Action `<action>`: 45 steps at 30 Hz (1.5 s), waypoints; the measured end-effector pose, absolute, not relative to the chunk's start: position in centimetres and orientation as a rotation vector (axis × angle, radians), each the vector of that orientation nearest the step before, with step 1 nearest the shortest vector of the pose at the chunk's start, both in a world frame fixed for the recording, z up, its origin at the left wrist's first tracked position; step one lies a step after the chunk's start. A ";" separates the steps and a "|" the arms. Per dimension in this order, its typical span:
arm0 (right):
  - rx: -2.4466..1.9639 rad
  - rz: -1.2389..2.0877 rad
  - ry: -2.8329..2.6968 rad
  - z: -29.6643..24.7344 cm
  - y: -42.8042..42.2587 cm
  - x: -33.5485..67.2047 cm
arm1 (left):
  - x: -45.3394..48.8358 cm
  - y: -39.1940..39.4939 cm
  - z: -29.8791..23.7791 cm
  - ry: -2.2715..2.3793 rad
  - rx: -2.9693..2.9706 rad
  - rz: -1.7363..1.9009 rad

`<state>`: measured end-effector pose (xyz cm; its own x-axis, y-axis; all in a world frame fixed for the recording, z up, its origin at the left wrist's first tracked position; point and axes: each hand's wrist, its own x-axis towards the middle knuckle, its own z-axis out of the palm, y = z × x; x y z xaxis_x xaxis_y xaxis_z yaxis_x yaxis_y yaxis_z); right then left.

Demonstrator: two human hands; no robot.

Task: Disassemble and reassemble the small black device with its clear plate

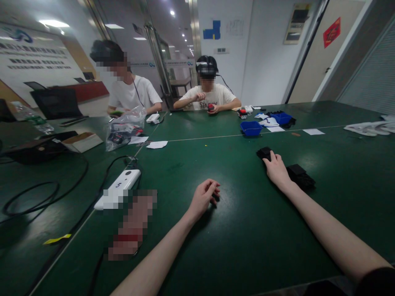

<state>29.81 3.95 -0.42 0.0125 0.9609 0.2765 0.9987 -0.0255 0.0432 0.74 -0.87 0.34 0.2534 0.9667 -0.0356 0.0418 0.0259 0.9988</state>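
Note:
My right hand point(277, 168) reaches forward over the table, its fingers closed on a small stack of black pieces point(263, 153) that look like folded fabric. Just right of that wrist lies a second black stack point(300, 176), slightly fanned out. My left hand point(203, 197) rests near the middle of the table with its fingers curled in. A dark patch shows beneath those fingertips; whether it is a small object or shadow is unclear.
On the left are a white power strip point(121, 187), black cables point(83, 176), a blurred-out flat object point(132, 226) and a clear plastic bag point(125, 129). Blue trays point(251, 128) stand at the back right. Two people point(132, 90) sit across the green table point(234, 246).

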 end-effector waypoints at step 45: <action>-1.236 1.064 -1.803 2.6 -1.1 22.1 | 0.7 -0.6 -0.3 1.049 1.468 0.888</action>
